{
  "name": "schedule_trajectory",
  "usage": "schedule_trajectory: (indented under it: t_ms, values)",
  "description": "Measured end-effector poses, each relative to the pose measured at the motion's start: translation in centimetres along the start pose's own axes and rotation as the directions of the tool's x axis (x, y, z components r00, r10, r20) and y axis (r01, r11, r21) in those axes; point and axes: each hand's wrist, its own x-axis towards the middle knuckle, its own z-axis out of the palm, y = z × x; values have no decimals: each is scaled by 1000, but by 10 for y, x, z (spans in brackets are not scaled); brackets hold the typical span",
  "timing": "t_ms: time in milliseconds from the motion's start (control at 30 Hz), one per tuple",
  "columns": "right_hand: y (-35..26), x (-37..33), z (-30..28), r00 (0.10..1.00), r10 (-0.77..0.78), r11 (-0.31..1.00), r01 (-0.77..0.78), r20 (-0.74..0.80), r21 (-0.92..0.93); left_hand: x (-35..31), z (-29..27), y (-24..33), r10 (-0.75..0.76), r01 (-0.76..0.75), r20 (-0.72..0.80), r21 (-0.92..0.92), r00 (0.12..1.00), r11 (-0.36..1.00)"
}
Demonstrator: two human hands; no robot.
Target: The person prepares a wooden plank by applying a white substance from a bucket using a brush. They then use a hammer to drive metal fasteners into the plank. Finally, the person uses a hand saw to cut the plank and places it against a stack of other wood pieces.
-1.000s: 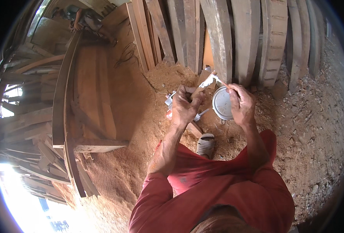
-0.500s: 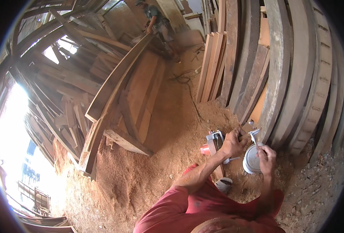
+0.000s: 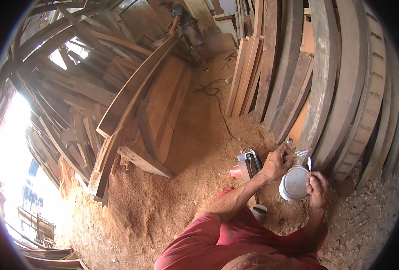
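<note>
- Now draws white-tipped stick away from wood piece with right hand, pinching it.
- Holds wood piece tight in left hand, just left of stick.
- Has white tub below, between both hands.

On the sawdust-strewn floor, we recorded a round white tub near the edge lined with upright timbers. We saw the left hand gripping a wooden piece, its end smeared white. The right hand pinched a thin stick, white-tipped, just beside that piece. Toward the floor's far edge, we noted a person standing beside a long curved board.
</note>
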Motion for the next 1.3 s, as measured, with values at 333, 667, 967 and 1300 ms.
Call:
schedule_trajectory:
  t_ms: [333,667,967,1300]
  values:
    - [4,1,-1,998,-46,999,45,-38,-26,-2,2,-11,48,-47,-18,59,999,997]
    - [10,5,2,996,-80,995,78,-31,-63,-2,0,-10,10,-10,8,33,1000,999]
    - [11,8,5,997,-76,992,72,-30,-100,-1,-2,-10,37,-37,-7,41,999,998]
    - [2,13,14,990,27,967,-61,-136,-248,2,3,-37,48,-35,-96,126,994,991]
